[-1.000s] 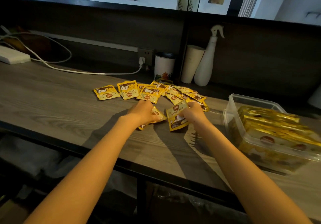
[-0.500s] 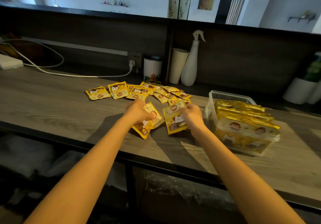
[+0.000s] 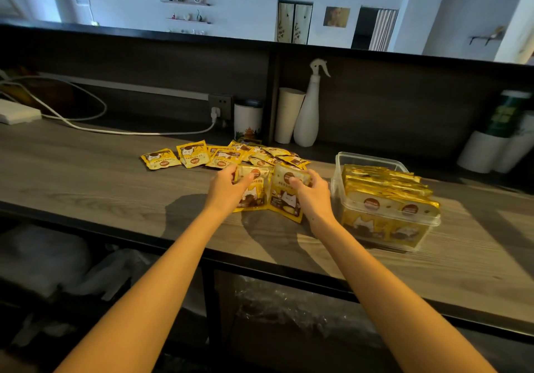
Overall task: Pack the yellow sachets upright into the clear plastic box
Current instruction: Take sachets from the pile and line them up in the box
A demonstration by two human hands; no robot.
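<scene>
Head view. Left hand [image 3: 228,184] and right hand [image 3: 313,192] are both over the worktop [image 3: 101,181], directly in front of the loose sachets [image 3: 196,157]. Left grip: fingers and thumb curled on the upper edge of the left-held sachet [image 3: 254,196], pinching it. Pouch is tilted up w/ printed face toward the camera; whether its lower edge touches the worktop cannot be told. Right grip: same config., pinching the right-held sachet [image 3: 284,202] near its top. The two pouches sit side by side, edges touching or overlapping. The loose sachets lie flat in an overlapping row behind both hands. Clear plastic box [image 3: 372,159] stands just beside the right hand on its right side, no lid on it. It is largely filled w/ packed sachets [image 3: 387,192] standing on edge in rows; free space shows at the far end only. Handling (est.): pouches look light, soft-bodied film w/ pliable contents. Faces prob. slick, and the body will likely sag if held by one corner. Rec. hold: pinch across the top seal, thumb one side, fingers opp., where the film is flat and stiffest. Insertion into the far-end gap, seal up, is likely to need the packed rows pressed aside first. Spray bottle [image 3: 309,112] stands at the back, well apart from the work area.
</scene>
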